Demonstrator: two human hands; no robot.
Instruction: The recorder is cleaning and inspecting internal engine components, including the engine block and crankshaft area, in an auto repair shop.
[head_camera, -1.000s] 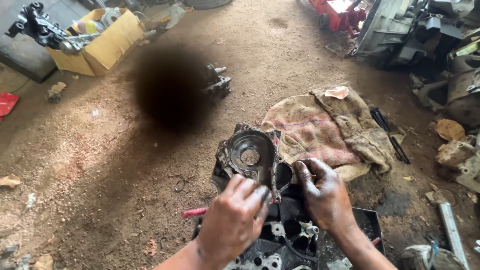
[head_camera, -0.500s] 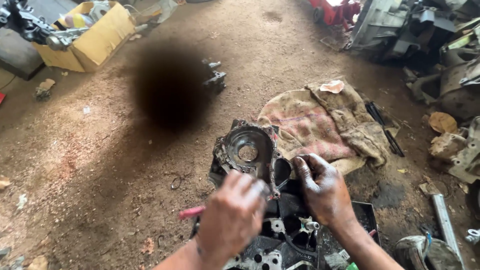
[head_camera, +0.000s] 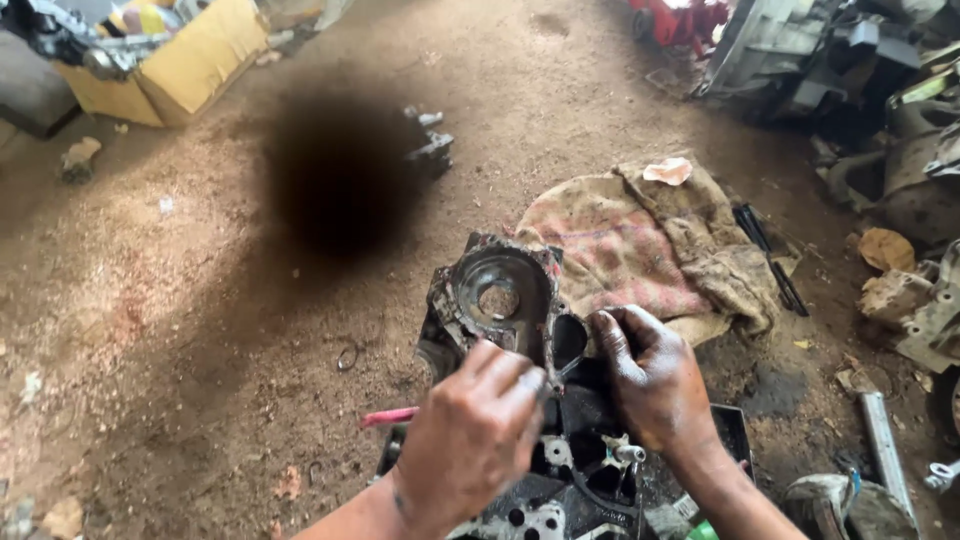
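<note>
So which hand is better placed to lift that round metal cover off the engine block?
Probably the left hand: its fingers sit at the metal cover's lower edge. The right hand is beside it, fingertips near the right rim, better for steadying.

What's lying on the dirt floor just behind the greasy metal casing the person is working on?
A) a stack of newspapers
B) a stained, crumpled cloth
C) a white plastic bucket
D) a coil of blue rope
B: a stained, crumpled cloth in beige and pink is spread on the ground right behind the metal casing, which both the left hand and right hand touch.
</note>
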